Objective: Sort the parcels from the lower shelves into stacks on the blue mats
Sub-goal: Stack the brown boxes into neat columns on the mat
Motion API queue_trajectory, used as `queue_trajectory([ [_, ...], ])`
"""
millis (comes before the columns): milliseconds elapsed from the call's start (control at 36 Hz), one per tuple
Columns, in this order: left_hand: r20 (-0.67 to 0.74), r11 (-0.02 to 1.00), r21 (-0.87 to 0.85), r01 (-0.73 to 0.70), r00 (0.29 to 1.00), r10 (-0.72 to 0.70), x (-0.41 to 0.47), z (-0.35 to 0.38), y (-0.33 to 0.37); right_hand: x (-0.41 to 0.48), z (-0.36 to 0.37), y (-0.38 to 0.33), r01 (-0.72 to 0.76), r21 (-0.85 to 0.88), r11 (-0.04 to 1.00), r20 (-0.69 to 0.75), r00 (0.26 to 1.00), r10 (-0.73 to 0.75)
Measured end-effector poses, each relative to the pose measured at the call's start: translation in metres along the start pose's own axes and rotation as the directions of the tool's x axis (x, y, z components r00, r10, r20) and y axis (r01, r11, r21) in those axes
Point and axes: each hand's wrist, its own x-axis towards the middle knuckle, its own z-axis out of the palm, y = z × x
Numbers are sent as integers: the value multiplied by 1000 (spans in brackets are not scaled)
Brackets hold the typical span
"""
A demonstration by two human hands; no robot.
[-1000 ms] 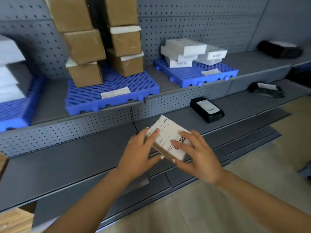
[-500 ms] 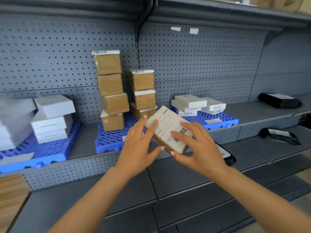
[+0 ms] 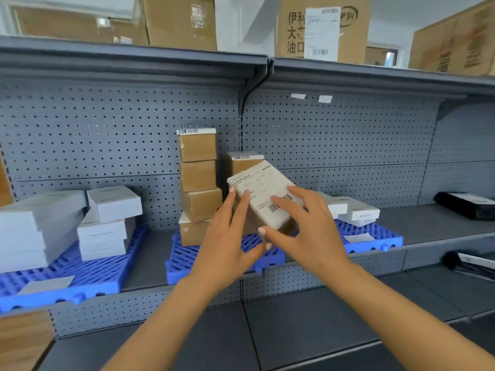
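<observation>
A small brown parcel with a white barcode label on top is held tilted between my left hand and my right hand. It hangs in front of the middle blue mat. On that mat stand a tall stack of brown boxes and, behind the held parcel, a shorter brown stack, mostly hidden. The left blue mat carries white boxes. The right blue mat carries flat white boxes.
Black parcels lie on the right: one on the mat shelf, one on the lower shelf. Large cardboard cartons stand on the top shelf. A wooden surface sits at the lower left. Grey pegboard backs the shelves.
Both hands have lifted the labelled parcel from the lower shelf up to the middle mat's brown stacks. The view has tilted upward, showing the top shelf.
</observation>
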Motion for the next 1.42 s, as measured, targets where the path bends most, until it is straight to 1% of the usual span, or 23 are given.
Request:
queue_trajectory([
  [56, 1, 1000, -20, 21, 1000, -21, 11, 1, -1, 10, 2, 0, -22, 17, 1000, 0, 1000, 22],
  [139, -39, 998, -62, 17, 999, -19, 32, 4, -8, 24, 8, 3, -6, 36, 999, -7, 1000, 6],
  [250, -42, 988, -139, -70, 997, 65, 59, 6, -18, 41, 18, 15, 65, 17, 998, -57, 996, -64],
  [306, -55, 985, -136, -111, 993, 104, 71, 7, -22, 50, 20, 20, 86, 12, 996, -85, 993, -85],
  [472, -68, 986, -93, -137, 989, 131, 102, 10, -41, 75, 29, 41, 165, -3, 986, -102, 981, -164],
  [667, -76, 979, -166, -115, 992, 104, 134, 17, -51, 102, 45, 64, 239, -8, 971, -85, 967, -238],
  [722, -90, 980, -166, -109, 991, 95, 143, 19, -52, 111, 49, 69, 270, -25, 962, -103, 957, -271],
  [778, -109, 984, -149, -101, 990, 86, 152, 20, -56, 120, 55, 75, 321, -57, 945, -108, 939, -326],
  [889, -129, 989, -128, -70, 990, 53, 166, 23, -67, 137, 65, 94, 417, -168, 893, -52, 901, -430],
  [944, -133, 992, -106, -64, 990, 49, 172, 24, -71, 144, 72, 105, 453, -195, 870, -35, 883, -468],
  [1056, -115, 996, -85, -20, 993, 10, 183, 27, -76, 159, 91, 128, 481, -166, 861, -29, 870, -492],
  [1167, -114, 997, -79, 26, 993, -35, 198, 33, -77, 177, 102, 143, 503, -150, 851, -88, 851, -518],
  [1222, -133, 997, -65, 49, 989, -58, 204, 36, -76, 186, 105, 149, 512, -141, 848, -120, 841, -528],
  [1306, -179, 998, -14, 67, 982, -69, 211, 38, -75, 198, 109, 156, 538, -107, 836, -110, 829, -548],
  [1417, -252, 991, 98, 94, 965, -67, 217, 42, -74, 207, 116, 162, 516, -31, 856, -114, 849, -516],
])
